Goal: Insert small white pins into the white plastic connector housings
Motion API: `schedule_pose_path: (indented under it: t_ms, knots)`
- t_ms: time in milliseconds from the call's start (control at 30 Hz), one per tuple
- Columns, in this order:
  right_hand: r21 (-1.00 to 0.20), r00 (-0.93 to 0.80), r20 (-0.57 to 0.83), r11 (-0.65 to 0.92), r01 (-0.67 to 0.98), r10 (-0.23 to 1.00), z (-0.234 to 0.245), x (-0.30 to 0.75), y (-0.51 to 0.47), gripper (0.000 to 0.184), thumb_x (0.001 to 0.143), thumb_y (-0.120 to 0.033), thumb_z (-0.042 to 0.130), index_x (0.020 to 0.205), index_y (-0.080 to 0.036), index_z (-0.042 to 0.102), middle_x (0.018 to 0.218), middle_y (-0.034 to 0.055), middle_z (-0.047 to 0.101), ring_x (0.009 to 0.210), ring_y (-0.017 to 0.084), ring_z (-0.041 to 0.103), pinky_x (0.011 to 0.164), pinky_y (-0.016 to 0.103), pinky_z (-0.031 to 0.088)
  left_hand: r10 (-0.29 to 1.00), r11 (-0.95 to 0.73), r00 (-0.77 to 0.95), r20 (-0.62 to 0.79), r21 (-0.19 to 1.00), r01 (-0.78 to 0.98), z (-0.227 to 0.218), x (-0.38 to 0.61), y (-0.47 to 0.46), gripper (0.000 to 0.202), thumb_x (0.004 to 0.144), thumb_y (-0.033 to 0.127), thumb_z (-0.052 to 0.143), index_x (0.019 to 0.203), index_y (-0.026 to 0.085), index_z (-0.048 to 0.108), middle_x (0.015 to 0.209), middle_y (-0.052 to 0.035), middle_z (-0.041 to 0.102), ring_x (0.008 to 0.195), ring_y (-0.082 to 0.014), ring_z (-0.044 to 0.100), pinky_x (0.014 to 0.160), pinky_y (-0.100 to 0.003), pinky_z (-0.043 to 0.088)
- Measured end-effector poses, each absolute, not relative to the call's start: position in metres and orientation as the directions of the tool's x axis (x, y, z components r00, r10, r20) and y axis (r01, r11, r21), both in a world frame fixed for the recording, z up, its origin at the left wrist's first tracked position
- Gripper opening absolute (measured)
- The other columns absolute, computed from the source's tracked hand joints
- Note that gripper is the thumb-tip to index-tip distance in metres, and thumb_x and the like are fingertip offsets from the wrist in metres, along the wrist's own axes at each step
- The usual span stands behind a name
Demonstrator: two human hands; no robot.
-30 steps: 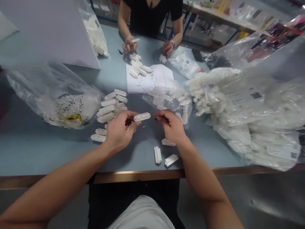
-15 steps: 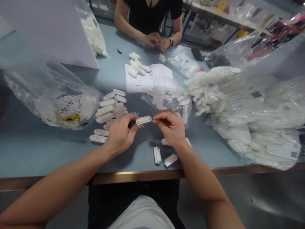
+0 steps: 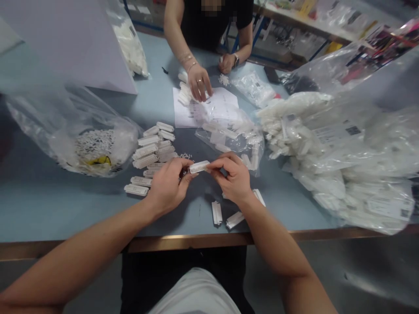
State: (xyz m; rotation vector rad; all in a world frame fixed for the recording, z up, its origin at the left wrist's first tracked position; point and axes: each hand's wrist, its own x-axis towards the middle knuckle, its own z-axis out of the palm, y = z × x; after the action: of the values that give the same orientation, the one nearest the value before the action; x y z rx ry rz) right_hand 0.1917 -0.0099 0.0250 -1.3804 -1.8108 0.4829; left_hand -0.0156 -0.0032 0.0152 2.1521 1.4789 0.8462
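Across the blue-grey surface (image 3: 81, 213), bulging clear plastic bags of white parts on both sides: the largest mass (image 3: 347, 165) at the right, a smaller bag (image 3: 81, 139) at the left. Farther off, a co-worker's hand (image 3: 199, 83) over white connectors beside a printed paper sheet (image 3: 183, 114). Nearer, rows of white connector housings (image 3: 147, 157) lying just beside the person's left hand (image 3: 166, 185). That hand pinching the left end of a single white connector housing (image 3: 198, 166) between thumb and fingers; right hand (image 3: 233, 179) closed on its right end, fingertips (image 3: 216, 162) touching it. Housing midway between both hands, neither hand nearer, long axis running crosswise, right end slightly farther out.
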Motion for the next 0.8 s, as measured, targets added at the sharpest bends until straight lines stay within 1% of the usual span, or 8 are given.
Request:
schedule_pose_path:
  t_ms: [100,200,267,367,433,533,667,800]
  knots:
    - [-0.713,-0.097,0.333,0.317,0.626,0.938,0.026,0.191,-0.009,0.010,0.087,-0.019,0.068,0.087,-0.027,0.075,0.091,0.0019,0.068,0.085,0.018,0.064,0.079,0.033,0.052,0.923,-0.384,0.270,0.275,0.596,0.705,0.013,-0.016,-0.005,0.021,0.094,0.032,0.056,0.108,0.020,0.067,0.091,-0.0069,0.069,0.082,-0.0227,0.063,0.080,-0.036,0.052]
    - [-0.783,-0.079,0.320,0.311,0.539,0.944,0.025,0.190,-0.007,0.007,0.084,-0.019,0.070,0.083,-0.025,0.072,0.087,0.0011,0.067,0.081,0.017,0.063,0.076,0.031,0.052,0.898,-0.437,0.302,0.320,0.566,0.699,0.012,-0.017,-0.005,0.021,0.095,0.028,0.054,0.109,0.020,0.067,0.093,-0.0085,0.071,0.087,-0.0242,0.065,0.082,-0.038,0.053]
    - [-0.844,-0.058,0.280,0.274,0.460,0.958,0.024,0.191,-0.005,0.005,0.081,-0.021,0.073,0.082,-0.024,0.070,0.084,0.0003,0.066,0.079,0.016,0.062,0.074,0.030,0.052,0.885,-0.461,0.316,0.342,0.554,0.693,0.011,-0.017,-0.005,0.020,0.096,0.028,0.053,0.108,0.020,0.067,0.094,-0.0092,0.071,0.089,-0.0246,0.066,0.082,-0.038,0.053]
    - [-0.935,-0.056,0.163,0.172,0.310,0.985,0.021,0.192,-0.001,0.014,0.079,-0.028,0.077,0.088,-0.023,0.068,0.088,0.0011,0.069,0.082,0.017,0.064,0.077,0.031,0.054,0.880,-0.472,0.328,0.344,0.550,0.689,0.011,-0.017,-0.004,0.019,0.096,0.028,0.052,0.107,0.020,0.066,0.095,-0.0092,0.072,0.091,-0.0250,0.067,0.082,-0.038,0.053]
    - [-0.981,-0.117,0.052,0.072,0.179,0.992,0.021,0.193,0.000,0.024,0.078,-0.032,0.079,0.098,-0.023,0.068,0.095,0.0026,0.072,0.087,0.018,0.067,0.081,0.033,0.055,0.871,-0.488,0.340,0.354,0.554,0.675,0.011,-0.017,-0.004,0.019,0.096,0.028,0.052,0.106,0.020,0.066,0.095,-0.0094,0.073,0.091,-0.0251,0.067,0.082,-0.039,0.053]
    - [-0.995,-0.215,-0.069,-0.052,0.080,0.974,0.021,0.194,0.001,0.032,0.079,-0.036,0.079,0.107,-0.022,0.069,0.095,0.0031,0.074,0.084,0.017,0.068,0.077,0.031,0.056,0.853,-0.520,0.363,0.375,0.558,0.646,0.012,-0.017,-0.003,0.019,0.097,0.030,0.053,0.105,0.020,0.066,0.095,-0.0092,0.073,0.090,-0.0242,0.067,0.081,-0.037,0.053]
    - [-0.993,-0.202,-0.080,-0.062,0.097,0.976,0.022,0.196,0.000,0.031,0.078,-0.038,0.081,0.102,-0.022,0.072,0.086,0.0013,0.072,0.074,0.014,0.066,0.068,0.027,0.054,0.871,-0.491,0.351,0.343,0.593,0.639,0.015,-0.016,-0.004,0.018,0.096,0.031,0.055,0.104,0.020,0.066,0.091,-0.0071,0.071,0.084,-0.0224,0.065,0.078,-0.035,0.053]
    - [-0.994,-0.221,-0.108,-0.105,0.029,0.969,0.021,0.197,0.001,0.041,0.075,-0.046,0.084,0.106,-0.023,0.072,0.090,0.0024,0.074,0.079,0.016,0.068,0.074,0.030,0.057,0.908,-0.418,0.312,0.279,0.631,0.653,0.016,-0.016,-0.003,0.020,0.094,0.033,0.056,0.107,0.020,0.066,0.091,-0.0060,0.070,0.079,-0.0210,0.063,0.076,-0.034,0.052]
